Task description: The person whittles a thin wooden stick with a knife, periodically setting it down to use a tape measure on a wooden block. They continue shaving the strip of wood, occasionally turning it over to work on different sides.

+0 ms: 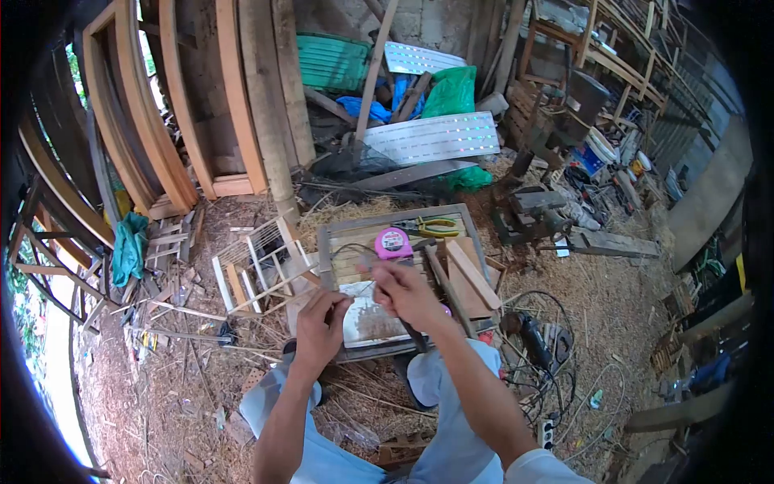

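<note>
My right hand is closed and blurred by motion. It appears to grip a hammer, whose dark handle sticks out below the fist; its head is smeared. Just to the left, my left hand pinches its thumb and fingers together over a worn white board; whatever they hold is too small to make out. The board lies on a low wood-framed bench. Beyond my hands, a pink tape measure rests beside yellow-handled pliers. Wooden strips lie at the bench's right side.
A small slatted wooden frame sits left of the bench. A dark power tool with looping cords lies on the right, near a power strip. Tall wooden frames lean at the back left. A metal vise stands right.
</note>
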The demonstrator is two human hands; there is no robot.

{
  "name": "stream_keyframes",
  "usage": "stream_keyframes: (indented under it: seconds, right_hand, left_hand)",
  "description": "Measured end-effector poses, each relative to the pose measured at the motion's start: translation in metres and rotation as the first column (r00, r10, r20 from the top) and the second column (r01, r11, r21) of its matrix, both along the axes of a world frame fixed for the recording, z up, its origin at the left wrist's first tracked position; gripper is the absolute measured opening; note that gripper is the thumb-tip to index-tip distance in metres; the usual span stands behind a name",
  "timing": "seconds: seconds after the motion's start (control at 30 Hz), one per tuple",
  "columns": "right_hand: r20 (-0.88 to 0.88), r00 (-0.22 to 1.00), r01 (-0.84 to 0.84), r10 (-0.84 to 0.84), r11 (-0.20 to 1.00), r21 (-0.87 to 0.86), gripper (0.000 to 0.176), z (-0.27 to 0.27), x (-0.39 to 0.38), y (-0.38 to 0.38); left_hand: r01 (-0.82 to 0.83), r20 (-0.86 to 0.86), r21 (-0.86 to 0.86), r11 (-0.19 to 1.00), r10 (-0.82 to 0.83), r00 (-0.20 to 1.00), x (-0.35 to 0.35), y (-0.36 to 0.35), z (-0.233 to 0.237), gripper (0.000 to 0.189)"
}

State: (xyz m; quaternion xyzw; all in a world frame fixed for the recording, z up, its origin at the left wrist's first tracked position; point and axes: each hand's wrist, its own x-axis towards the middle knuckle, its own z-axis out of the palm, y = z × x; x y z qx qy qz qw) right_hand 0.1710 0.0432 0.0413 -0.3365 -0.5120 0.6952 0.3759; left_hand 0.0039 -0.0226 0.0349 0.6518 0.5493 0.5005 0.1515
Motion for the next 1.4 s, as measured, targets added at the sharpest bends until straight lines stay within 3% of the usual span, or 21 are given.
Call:
stream_keyframes:
  seconds: [0.17,0.3,0.5,0.57,0.6,0.63,0.67,0.73,0.77,0.8,0.87,0.9,0.97,1.1,1.17,1.2,1.23,1.33,1.4]
  right_hand:
    - [0.096,0.994,-0.061,0.044,0.982,0.180,0.034,0.000,0.012,0.003]
    - [0.091,0.995,0.041,-0.045,0.998,0.037,0.034,0.011,0.029,0.007]
    - [0.255,0.963,0.042,-0.083,0.986,0.162,0.033,0.010,0.039,0.008]
    - [0.125,0.864,0.369,-0.488,0.781,0.504,0.032,-0.013,0.063,0.025]
    - [0.075,0.838,0.490,-0.540,0.807,0.329,0.030,-0.004,0.090,0.033]
    - [0.032,0.804,0.584,-0.593,0.800,0.137,0.028,0.007,0.106,0.039]
    - [0.021,0.813,0.573,-0.582,0.806,0.146,0.028,0.006,0.100,0.038]
    - [0.117,0.884,0.457,-0.453,0.890,-0.009,0.027,-0.005,0.079,0.019]
    - [0.095,0.913,0.399,-0.397,0.917,-0.012,0.028,-0.003,0.064,0.013]
    - [0.081,0.937,0.343,-0.340,0.939,-0.017,0.029,0.000,0.047,0.005]
    - [0.160,0.969,0.177,-0.189,0.980,0.085,0.035,0.015,0.022,-0.008]
    - [0.164,0.967,0.186,-0.197,0.979,0.082,0.035,0.013,0.019,-0.006]
    - [0.182,0.982,0.023,-0.057,0.982,0.186,0.032,0.005,0.014,-0.001]
    - [0.107,0.994,0.006,-0.020,0.991,0.132,0.034,0.006,0.021,0.004]
    - [0.270,0.903,0.304,-0.333,0.942,0.145,0.037,0.005,0.035,0.008]
    - [0.145,0.850,0.479,-0.507,0.857,0.189,0.038,0.003,0.051,0.019]
    - [0.011,0.758,0.637,-0.652,0.743,0.204,0.039,0.002,0.067,0.029]
    - [0.027,0.845,0.523,-0.534,0.836,0.166,0.037,-0.005,0.086,0.030]
    - [0.058,0.959,0.277,-0.276,0.961,-0.002,0.029,-0.011,0.064,0.017]
  left_hand:
    - [0.060,-0.051,-0.008,0.998,-0.060,0.997,-0.001,-0.008,0.005,0.005]
    - [0.126,-0.054,-0.022,0.992,-0.127,0.990,-0.006,-0.014,0.002,0.005]
    - [0.111,-0.077,-0.061,0.992,-0.115,0.990,-0.012,-0.019,0.002,0.007]
    - [0.050,-0.053,-0.112,0.992,-0.056,0.997,-0.032,-0.026,-0.012,0.006]
    - [-0.001,-0.034,-0.178,0.984,-0.005,0.999,-0.043,-0.029,-0.017,0.005]
    - [-0.031,-0.047,-0.110,0.993,0.026,0.999,-0.050,-0.033,-0.011,0.005]
    - [-0.047,-0.049,-0.096,0.994,0.042,0.998,-0.049,-0.031,-0.010,0.005]
    - [-0.048,-0.021,-0.097,0.994,0.046,0.999,-0.035,-0.023,-0.012,0.005]
    - [-0.004,-0.117,0.052,0.999,0.010,0.993,-0.029,-0.013,-0.014,0.004]
    - [-0.002,-0.107,0.060,0.998,0.009,0.994,-0.021,-0.008,-0.012,0.004]
    - [0.010,-0.014,-0.073,0.997,-0.011,1.000,-0.006,-0.005,-0.010,0.004]
    - [0.020,-0.014,-0.084,0.996,-0.022,1.000,-0.003,-0.005,-0.010,0.005]
    - [0.005,-0.023,-0.053,0.999,-0.007,1.000,0.001,-0.005,-0.010,0.006]
    - [0.009,-0.119,-0.017,1.000,-0.011,0.993,-0.004,-0.004,0.002,0.005]
    - [-0.019,-0.129,0.023,1.000,0.022,0.991,-0.015,-0.006,-0.010,0.005]
    - [-0.048,-0.139,0.069,0.997,0.057,0.989,-0.023,-0.008,-0.014,0.005]
    - [-0.119,-0.087,-0.026,0.993,0.116,0.989,-0.035,-0.013,-0.013,0.005]
    - [-0.209,-0.052,-0.008,0.978,0.209,0.977,-0.048,-0.014,-0.008,0.004]
    - [-0.214,-0.105,-0.045,0.976,0.208,0.972,-0.037,-0.011,-0.002,0.004]
